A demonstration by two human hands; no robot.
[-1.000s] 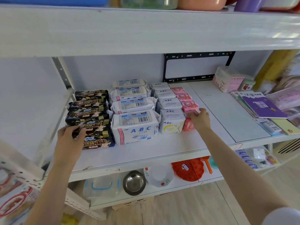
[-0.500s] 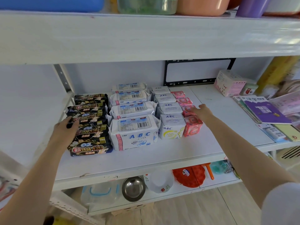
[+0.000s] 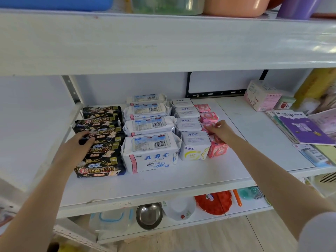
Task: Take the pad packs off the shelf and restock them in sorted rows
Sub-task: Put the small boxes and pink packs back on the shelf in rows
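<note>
Four sorted rows of pad packs stand on the white shelf (image 3: 181,180). From left to right they are black packs (image 3: 101,168), large white ABC packs (image 3: 151,155), small white ABC packs (image 3: 194,148) and small pink packs (image 3: 218,149). My left hand (image 3: 76,148) is at the left side of the black row. Its thumb and fingers curl round the left end of the third black pack (image 3: 107,133). My right hand (image 3: 221,131) is at the right side of the pink row, and its fingertips touch the third pink pack (image 3: 207,125).
Right of the rows lie a pink tissue box (image 3: 261,95), a small green-lidded jar (image 3: 284,104) and purple booklets (image 3: 301,128). Coloured tubs sit on the shelf board above (image 3: 163,42). On the shelf below are a steel bowl (image 3: 149,215), a white bowl and a red item.
Both hands moved from the front packs toward the middle of their rows. My left hand went from the front black pack to the third one. My right hand went from the front pink pack to the third.
</note>
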